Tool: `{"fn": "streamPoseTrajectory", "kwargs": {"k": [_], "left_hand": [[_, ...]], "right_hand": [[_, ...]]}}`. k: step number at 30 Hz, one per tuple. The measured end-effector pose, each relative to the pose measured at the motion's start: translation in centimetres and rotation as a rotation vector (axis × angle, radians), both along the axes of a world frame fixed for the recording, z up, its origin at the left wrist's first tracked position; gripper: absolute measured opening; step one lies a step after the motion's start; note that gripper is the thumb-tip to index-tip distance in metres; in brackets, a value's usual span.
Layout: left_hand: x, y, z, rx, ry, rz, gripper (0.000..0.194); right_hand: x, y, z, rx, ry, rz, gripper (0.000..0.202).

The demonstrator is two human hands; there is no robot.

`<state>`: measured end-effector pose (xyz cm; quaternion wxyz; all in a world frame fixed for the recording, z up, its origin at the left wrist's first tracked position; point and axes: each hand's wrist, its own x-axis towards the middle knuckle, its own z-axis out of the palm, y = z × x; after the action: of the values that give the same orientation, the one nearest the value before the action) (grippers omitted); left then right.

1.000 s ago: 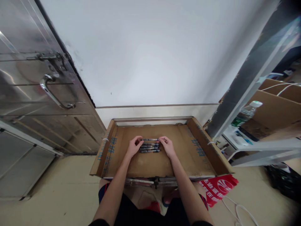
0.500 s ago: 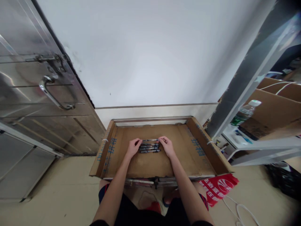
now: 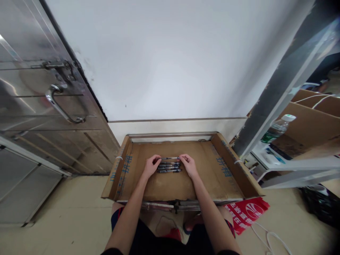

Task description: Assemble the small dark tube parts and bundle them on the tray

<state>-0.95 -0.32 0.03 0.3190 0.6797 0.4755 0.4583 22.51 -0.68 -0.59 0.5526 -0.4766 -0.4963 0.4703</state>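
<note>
Between my two hands a pen (image 3: 170, 158) lies crosswise, with one end at the fingertips of each. My left hand (image 3: 152, 165) pinches its left end, thumb and forefinger together. The right end sits in the fingertips of my right hand (image 3: 188, 165). Just nearer to me, several dark, clear-barrelled pens (image 3: 169, 167) lie side by side in a bundle on the cardboard. Both hands hover low over the cardboard-lined surface (image 3: 170, 187) on either side of this bundle.
Cardboard walls (image 3: 230, 159) rise at the left and right sides. Behind stands a white wall (image 3: 164, 71); a metal door with a handle (image 3: 62, 106) is on the left. To the right, a shelf holds a plastic bottle (image 3: 278, 128) beside a cardboard box (image 3: 313, 127). A red printed bag (image 3: 248, 213) hangs low.
Almost nothing differs. Both hands keep the pen between them in the same place, and the view has shifted very slightly.
</note>
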Motion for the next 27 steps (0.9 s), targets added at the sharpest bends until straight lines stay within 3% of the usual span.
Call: {"fn": "streamPoseTrajectory", "kwargs": {"k": [5,11,18,27], "left_hand": [[-0.1,0.1,-0.3,-0.039,-0.020,0.006,0.028],[-0.3,0.7,-1.1,-0.086,-0.192,0.052,0.022],[-0.5,1.1,-1.7,-0.092,-0.253,0.102,0.020],[-0.4,0.7,-1.1,-0.041,-0.146,0.062,0.018]], "right_hand": [[-0.1,0.1,0.0,0.022,-0.003,-0.032,0.036],[0.3,0.5,-0.9,0.115,-0.054,-0.174,0.030],[0.4,0.7,-1.3,0.144,-0.132,-0.355,0.023],[-0.3,0.4,-1.4,0.296,-0.699,-0.393,0.017]]}}
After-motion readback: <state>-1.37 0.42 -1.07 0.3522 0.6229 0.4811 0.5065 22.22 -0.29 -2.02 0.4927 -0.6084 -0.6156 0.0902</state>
